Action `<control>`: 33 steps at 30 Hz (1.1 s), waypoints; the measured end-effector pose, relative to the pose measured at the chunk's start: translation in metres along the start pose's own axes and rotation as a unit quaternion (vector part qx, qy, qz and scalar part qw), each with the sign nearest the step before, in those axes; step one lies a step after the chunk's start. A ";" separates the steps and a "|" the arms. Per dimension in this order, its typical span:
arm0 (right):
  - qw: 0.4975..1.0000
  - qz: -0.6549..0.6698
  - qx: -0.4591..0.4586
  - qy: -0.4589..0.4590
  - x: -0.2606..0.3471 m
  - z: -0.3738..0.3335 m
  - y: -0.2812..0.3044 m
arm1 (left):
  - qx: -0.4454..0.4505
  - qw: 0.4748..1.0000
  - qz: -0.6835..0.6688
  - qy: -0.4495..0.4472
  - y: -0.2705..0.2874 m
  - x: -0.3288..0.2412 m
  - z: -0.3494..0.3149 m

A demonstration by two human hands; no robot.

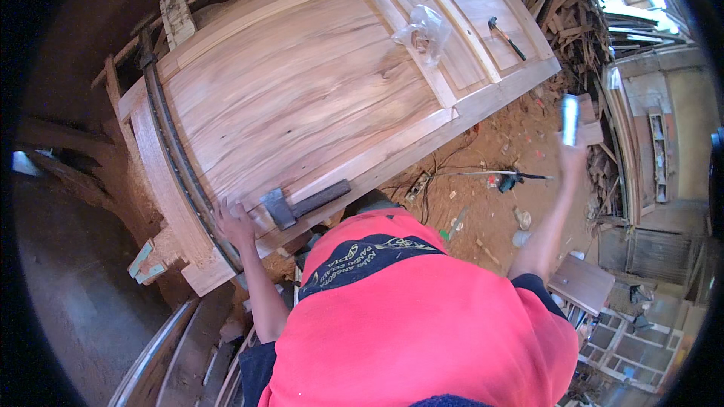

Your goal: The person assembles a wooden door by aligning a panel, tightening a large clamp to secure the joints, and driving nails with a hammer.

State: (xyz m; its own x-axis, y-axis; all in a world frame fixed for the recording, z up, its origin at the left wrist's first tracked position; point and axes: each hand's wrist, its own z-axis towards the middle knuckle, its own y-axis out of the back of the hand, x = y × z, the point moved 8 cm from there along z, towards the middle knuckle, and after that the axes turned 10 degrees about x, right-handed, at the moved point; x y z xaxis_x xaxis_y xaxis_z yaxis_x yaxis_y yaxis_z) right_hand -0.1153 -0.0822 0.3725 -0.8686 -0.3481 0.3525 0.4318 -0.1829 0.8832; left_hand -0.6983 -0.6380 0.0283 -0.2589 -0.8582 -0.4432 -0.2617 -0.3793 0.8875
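A large wooden panel door (302,83) lies flat before me, with a long dark bar clamp (170,124) across its left end. My left hand (236,224) rests on the door's near left corner beside the clamp, fingers spread. Just right of it lies a heavy square-headed hammer (279,209) with a thick dark handle. Out to the right, my right hand (573,152) is closed around a shiny, pale cylindrical object (570,117); glare hides its kind. Farther along the door are a crumpled clear plastic bag (428,36) and a small claw hammer (507,38).
Scrap wood (577,26) is heaped beyond the door's right end. On the dirt floor (483,211) lie cables and a dark power tool (510,179). A small wooden stool or board (581,284) and a lattice frame (630,347) stand at the lower right. Planks (162,347) lean at lower left.
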 end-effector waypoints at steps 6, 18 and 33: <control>0.973 -0.118 0.189 -0.060 -0.044 0.040 -0.180 | 0.022 0.999 0.031 0.008 -0.032 -0.053 -0.073; 0.947 -0.185 0.228 0.132 -0.088 0.092 -0.357 | 0.178 0.983 0.027 0.020 -0.131 -0.139 -0.211; 0.944 -0.145 0.284 0.079 -0.111 0.091 -0.360 | 0.138 0.979 -0.136 0.063 -0.151 -0.164 -0.202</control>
State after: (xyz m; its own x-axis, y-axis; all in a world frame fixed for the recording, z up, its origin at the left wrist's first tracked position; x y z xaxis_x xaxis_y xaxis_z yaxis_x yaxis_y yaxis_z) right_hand -0.1963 0.1066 0.0435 -0.8640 -0.5000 0.0591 -0.0582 0.2157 0.9747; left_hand -0.4281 -0.5101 -0.0075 -0.0328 -0.7813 -0.6233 -0.5508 -0.5063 0.6635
